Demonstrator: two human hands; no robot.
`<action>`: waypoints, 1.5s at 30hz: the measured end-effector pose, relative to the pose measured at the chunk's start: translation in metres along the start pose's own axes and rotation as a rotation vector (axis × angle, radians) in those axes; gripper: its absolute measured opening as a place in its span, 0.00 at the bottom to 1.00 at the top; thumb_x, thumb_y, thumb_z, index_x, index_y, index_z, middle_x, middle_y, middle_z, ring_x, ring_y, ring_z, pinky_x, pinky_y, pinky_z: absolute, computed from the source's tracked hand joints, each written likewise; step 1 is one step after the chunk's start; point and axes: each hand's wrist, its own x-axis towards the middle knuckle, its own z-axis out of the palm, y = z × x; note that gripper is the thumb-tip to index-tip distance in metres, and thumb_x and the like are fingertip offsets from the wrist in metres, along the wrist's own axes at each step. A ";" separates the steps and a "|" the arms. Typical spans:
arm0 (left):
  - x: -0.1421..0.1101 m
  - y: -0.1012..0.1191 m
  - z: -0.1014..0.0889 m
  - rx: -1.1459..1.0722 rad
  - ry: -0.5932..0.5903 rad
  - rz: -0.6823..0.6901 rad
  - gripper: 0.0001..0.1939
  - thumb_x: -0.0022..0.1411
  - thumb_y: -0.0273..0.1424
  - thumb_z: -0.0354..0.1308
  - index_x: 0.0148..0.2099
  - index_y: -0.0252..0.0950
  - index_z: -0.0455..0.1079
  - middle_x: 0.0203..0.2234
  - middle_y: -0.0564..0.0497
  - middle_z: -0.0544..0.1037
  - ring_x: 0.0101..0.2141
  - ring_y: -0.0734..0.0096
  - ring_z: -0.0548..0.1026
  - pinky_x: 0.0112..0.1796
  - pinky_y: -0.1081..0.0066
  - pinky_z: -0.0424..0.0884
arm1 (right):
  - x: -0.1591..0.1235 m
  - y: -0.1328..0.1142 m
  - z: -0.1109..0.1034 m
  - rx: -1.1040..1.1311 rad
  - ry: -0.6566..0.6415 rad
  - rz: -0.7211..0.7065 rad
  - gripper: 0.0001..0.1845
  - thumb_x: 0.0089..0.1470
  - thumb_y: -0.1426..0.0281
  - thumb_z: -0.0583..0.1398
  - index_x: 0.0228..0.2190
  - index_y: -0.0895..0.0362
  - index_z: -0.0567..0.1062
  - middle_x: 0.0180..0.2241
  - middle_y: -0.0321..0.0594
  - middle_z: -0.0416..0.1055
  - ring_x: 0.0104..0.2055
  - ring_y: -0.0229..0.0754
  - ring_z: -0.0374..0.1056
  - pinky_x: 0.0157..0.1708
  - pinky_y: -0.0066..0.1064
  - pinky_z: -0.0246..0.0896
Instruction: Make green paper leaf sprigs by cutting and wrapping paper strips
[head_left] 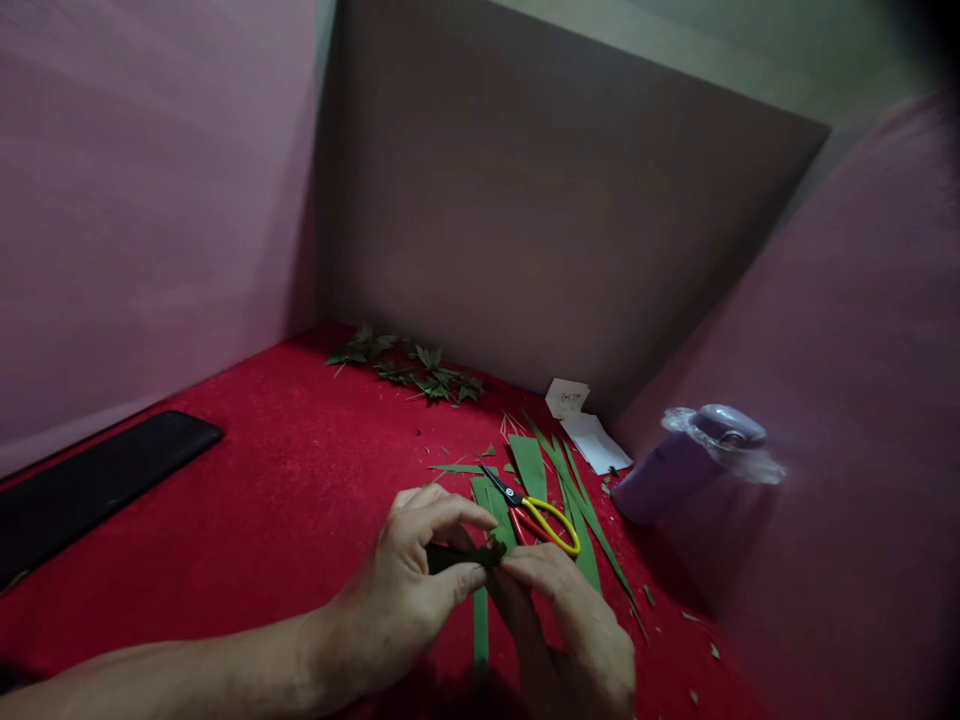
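Observation:
Between the fingers of my left hand (409,570) is a dark green folded leaf (457,557), gripped by thumb and forefinger. My right hand (566,615) pinches the same leaf at its right end, so the fingertips of both hands nearly meet. Just beyond the hands lie scissors (529,508) with one yellow and one red handle, their dark blades pointing up and left. Green leaf strips (527,465) are spread under and around the scissors. One long narrow strip (481,625) runs down between my hands. The inner side of the held leaf is hidden.
Leafy sprigs (431,375) lie at the back of the red cloth (285,530). White papers (592,440) and a purple container (675,465) with clear plastic at its top are on the right. A black flat object (112,490) lies at left. Pink and grey walls enclose the surface.

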 end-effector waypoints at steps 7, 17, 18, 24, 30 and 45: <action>0.001 0.001 0.000 0.003 0.013 -0.013 0.11 0.50 0.23 0.57 0.37 0.40 0.72 0.27 0.52 0.71 0.38 0.62 0.67 0.41 0.60 0.62 | -0.002 0.003 -0.002 -0.121 0.015 -0.020 0.13 0.52 0.81 0.57 0.39 0.57 0.70 0.31 0.40 0.73 0.34 0.39 0.71 0.32 0.29 0.69; 0.000 0.003 0.000 -0.014 0.021 -0.011 0.12 0.49 0.22 0.57 0.37 0.40 0.73 0.28 0.51 0.72 0.38 0.62 0.68 0.40 0.60 0.64 | 0.000 0.000 -0.004 -0.125 0.026 0.041 0.11 0.53 0.79 0.57 0.38 0.56 0.71 0.29 0.39 0.74 0.31 0.39 0.72 0.30 0.28 0.69; 0.000 0.003 0.000 -0.013 0.024 -0.014 0.13 0.49 0.21 0.57 0.37 0.40 0.73 0.28 0.51 0.72 0.38 0.62 0.68 0.40 0.60 0.64 | 0.000 0.000 -0.003 -0.123 0.018 0.042 0.11 0.53 0.79 0.57 0.37 0.55 0.71 0.29 0.39 0.74 0.30 0.39 0.72 0.29 0.28 0.69; 0.001 0.005 0.000 -0.017 0.014 -0.039 0.12 0.48 0.21 0.57 0.36 0.39 0.73 0.29 0.51 0.73 0.38 0.62 0.68 0.38 0.62 0.66 | -0.004 0.001 -0.002 -0.241 0.015 -0.016 0.10 0.54 0.78 0.56 0.37 0.55 0.73 0.30 0.41 0.73 0.31 0.39 0.72 0.27 0.26 0.68; 0.001 0.004 0.000 -0.027 0.015 -0.036 0.13 0.48 0.22 0.58 0.37 0.39 0.74 0.28 0.50 0.73 0.38 0.62 0.68 0.38 0.61 0.66 | -0.003 0.000 -0.003 -0.248 0.021 -0.036 0.10 0.54 0.79 0.56 0.36 0.55 0.74 0.30 0.41 0.72 0.30 0.39 0.72 0.26 0.26 0.67; 0.003 0.008 0.000 -0.233 -0.063 -0.163 0.09 0.48 0.28 0.61 0.35 0.39 0.75 0.26 0.54 0.70 0.23 0.75 0.67 0.22 0.75 0.65 | -0.002 0.003 -0.002 -0.262 0.086 -0.084 0.13 0.55 0.78 0.53 0.32 0.55 0.76 0.27 0.41 0.69 0.27 0.37 0.68 0.22 0.26 0.66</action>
